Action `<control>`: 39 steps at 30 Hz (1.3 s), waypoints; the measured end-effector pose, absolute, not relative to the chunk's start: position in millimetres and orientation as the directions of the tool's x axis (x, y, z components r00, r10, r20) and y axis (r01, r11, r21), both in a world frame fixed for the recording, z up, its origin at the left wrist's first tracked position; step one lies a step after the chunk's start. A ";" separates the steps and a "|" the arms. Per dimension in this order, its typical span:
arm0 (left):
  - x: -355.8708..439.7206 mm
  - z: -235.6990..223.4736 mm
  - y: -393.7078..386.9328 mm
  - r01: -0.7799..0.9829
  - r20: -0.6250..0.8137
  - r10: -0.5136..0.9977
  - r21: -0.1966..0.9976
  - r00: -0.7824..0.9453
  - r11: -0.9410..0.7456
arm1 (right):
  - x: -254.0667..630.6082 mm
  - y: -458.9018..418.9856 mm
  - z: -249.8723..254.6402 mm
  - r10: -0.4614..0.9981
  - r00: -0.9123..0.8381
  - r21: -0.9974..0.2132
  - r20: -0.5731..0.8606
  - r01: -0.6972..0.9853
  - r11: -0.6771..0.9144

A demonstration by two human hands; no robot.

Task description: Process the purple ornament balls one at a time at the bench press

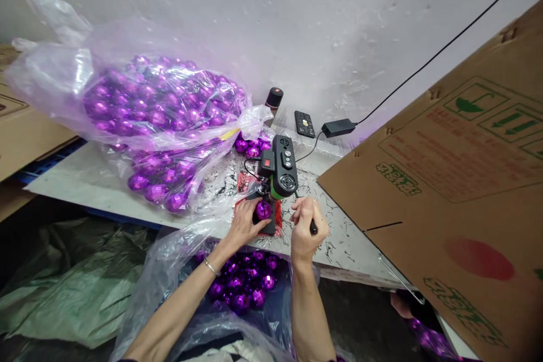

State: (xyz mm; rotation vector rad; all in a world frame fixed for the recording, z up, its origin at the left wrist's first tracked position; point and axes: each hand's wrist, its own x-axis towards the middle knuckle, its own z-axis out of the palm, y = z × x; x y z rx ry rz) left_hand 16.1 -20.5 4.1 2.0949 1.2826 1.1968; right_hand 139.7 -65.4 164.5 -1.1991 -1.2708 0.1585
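Note:
My left hand (242,223) is closed around a shiny purple ball (263,210), pressing it under the head of a small black bench machine (279,167) on the table. My right hand (307,227) is closed round the machine's black lever handle (313,228) to the right of the ball. A thin bracelet shows on my left wrist. Beneath my forearms an open plastic bag (246,285) holds several purple balls.
A big clear bag of purple balls (156,116) fills the table's left side. A large cardboard box (458,181) crowds the right. A remote (304,123), a power adapter (338,127) with cable and a dark can (274,99) stand by the wall. Green sacking (72,283) lies lower left.

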 end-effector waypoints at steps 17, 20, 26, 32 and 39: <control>0.9 50.1 137.3 0.487 0.204 0.955 0.870 -0.213 -0.078 | 139.5 -68.1 136.3 0.570 0.260 -0.603 0.779 0.559 0.569; 17.3 61.7 168.8 0.587 0.084 0.972 0.807 -0.218 0.062 | 139.6 -69.0 136.4 0.566 0.240 -0.587 0.789 0.569 0.576; 24.7 71.8 181.9 0.648 0.089 0.991 0.761 -0.097 -0.005 | 138.4 -70.0 137.5 0.577 0.243 -0.596 0.780 0.573 0.563; 18.7 82.4 178.2 0.558 0.121 0.992 0.820 0.046 -0.126 | 137.2 -68.3 133.2 0.574 0.264 -0.610 0.775 0.549 0.572; -22.4 81.5 152.1 0.212 -0.026 0.995 0.976 -0.092 0.045 | 137.3 -66.1 134.6 0.558 0.251 -0.591 0.791 0.549 0.591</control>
